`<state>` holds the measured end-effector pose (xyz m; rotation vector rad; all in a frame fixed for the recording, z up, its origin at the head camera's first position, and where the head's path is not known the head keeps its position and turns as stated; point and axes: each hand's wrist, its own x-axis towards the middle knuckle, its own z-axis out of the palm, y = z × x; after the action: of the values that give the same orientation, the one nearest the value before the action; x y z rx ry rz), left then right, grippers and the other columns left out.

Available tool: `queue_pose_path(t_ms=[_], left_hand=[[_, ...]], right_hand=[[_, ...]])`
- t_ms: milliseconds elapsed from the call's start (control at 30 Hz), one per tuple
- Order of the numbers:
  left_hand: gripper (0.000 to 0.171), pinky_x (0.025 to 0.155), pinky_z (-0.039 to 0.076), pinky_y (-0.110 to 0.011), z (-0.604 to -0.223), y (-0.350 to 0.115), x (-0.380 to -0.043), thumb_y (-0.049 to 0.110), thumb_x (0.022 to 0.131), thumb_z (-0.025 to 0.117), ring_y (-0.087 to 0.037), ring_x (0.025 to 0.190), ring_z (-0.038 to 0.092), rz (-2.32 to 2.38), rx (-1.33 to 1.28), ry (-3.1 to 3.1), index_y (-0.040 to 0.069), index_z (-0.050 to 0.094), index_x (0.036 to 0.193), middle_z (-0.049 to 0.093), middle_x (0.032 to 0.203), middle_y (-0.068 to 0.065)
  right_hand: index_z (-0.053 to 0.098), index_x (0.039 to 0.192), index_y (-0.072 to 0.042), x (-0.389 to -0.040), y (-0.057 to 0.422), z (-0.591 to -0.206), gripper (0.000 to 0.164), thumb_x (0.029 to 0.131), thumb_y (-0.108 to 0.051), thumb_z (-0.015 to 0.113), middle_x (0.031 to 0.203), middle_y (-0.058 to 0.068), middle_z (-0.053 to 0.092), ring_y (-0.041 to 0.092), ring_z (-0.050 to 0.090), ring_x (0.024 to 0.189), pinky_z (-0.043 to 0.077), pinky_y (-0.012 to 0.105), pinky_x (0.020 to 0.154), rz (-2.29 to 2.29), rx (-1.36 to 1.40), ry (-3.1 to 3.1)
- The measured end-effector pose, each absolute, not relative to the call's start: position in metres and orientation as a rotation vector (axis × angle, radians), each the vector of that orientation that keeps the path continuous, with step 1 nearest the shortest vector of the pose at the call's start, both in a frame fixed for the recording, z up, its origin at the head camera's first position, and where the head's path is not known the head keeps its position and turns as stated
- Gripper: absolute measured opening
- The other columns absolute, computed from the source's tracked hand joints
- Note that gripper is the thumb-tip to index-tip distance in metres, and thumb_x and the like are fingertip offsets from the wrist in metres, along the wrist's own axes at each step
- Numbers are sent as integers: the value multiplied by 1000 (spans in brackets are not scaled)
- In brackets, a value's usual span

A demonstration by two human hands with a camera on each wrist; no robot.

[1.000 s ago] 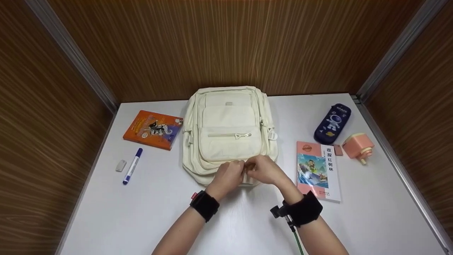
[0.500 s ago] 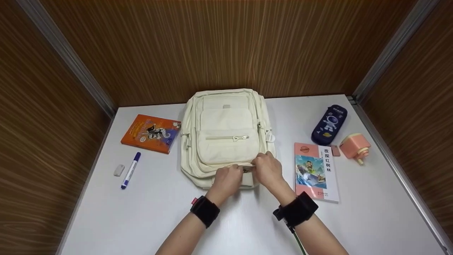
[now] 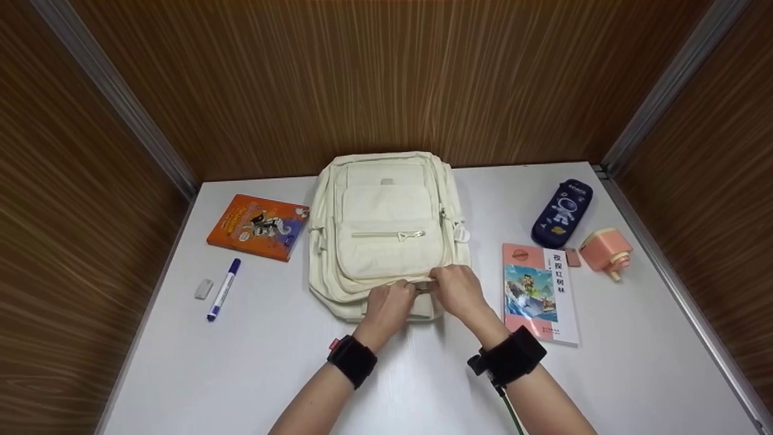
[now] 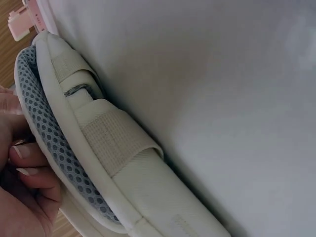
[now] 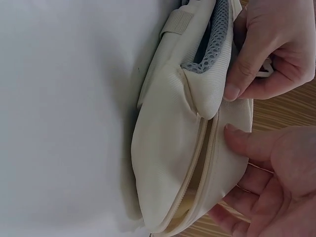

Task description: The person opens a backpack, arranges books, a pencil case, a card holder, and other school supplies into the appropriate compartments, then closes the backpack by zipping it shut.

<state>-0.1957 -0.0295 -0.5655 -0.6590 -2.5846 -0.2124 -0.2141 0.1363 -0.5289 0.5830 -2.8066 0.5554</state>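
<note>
A cream backpack (image 3: pixel 389 205) lies on the white table, its near end under both hands. At that end my left hand (image 3: pixel 389 305) grips the fabric with curled fingers. Just beside it my right hand (image 3: pixel 460 293) pinches the fabric edge. In the right wrist view an open zipper (image 5: pixel 200 163) runs along this end, the right hand's thumb on its outer side. The other hand's thumb presses near the grey mesh (image 5: pixel 210 52). A white ring-shaped piece (image 5: pixel 266 68) shows by its fingers; whether it is held I cannot tell. Mesh padding (image 4: pixel 54 131) also fills the left wrist view.
Left of the backpack lie an orange book (image 3: pixel 259 226), a purple-capped marker (image 3: pixel 223 290) and a grey-white eraser (image 3: pixel 204 289). To the right are a pink-and-blue book (image 3: pixel 539 293), a navy pencil case (image 3: pixel 561 212), a pink eraser (image 3: pixel 572 257) and a pink pencil sharpener (image 3: pixel 606 251).
From almost touching a second ago, the hands have drawn slightly apart along the backpack's near end, and a gap shows between them. Over the last half second little differs.
</note>
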Motion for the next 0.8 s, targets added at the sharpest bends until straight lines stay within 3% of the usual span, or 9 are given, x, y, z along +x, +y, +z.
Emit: queue_pose_path(t_ms=[100, 300, 433, 600, 800], left_hand=[[15, 42, 43, -33, -567, -30, -197, 20, 84, 72, -18, 50, 59, -251, -655, -2583, 16, 68, 70, 64, 65, 3], [18, 40, 43, -34, -570, -33, -196, 32, 82, 74, -19, 47, 58, -289, -655, -2465, 20, 72, 70, 61, 61, 4], [19, 38, 43, -33, -573, -36, -195, 36, 79, 75, -18, 47, 58, -297, -668, -2372, 21, 71, 68, 60, 61, 4], [17, 39, 42, -32, -573, -37, -195, 29, 80, 75, -17, 47, 57, -276, -700, -2363, 19, 70, 67, 61, 63, 5], [15, 40, 42, -33, -565, -44, -195, 17, 80, 69, -18, 46, 56, -255, -715, -2434, 18, 67, 65, 64, 66, 7]], right_hand=[[73, 75, -10, -214, 138, -529, 8, 75, -3, 77, 72, 5, 70, 31, 65, 67, 49, 46, 61, 543, 592, -2806], [74, 83, -11, -216, 139, -528, 5, 80, -8, 77, 77, 5, 71, 30, 67, 71, 49, 47, 67, 528, 631, -2841], [78, 93, -14, -217, 140, -530, 13, 81, -11, 78, 83, 4, 73, 29, 67, 75, 49, 47, 71, 537, 706, -2861], [80, 93, -20, -218, 140, -529, 18, 81, -7, 77, 79, 2, 72, 27, 66, 72, 50, 44, 63, 548, 690, -2899], [80, 93, -22, -220, 142, -526, 12, 84, -15, 77, 81, 2, 72, 24, 66, 71, 49, 44, 58, 574, 627, -2931]])
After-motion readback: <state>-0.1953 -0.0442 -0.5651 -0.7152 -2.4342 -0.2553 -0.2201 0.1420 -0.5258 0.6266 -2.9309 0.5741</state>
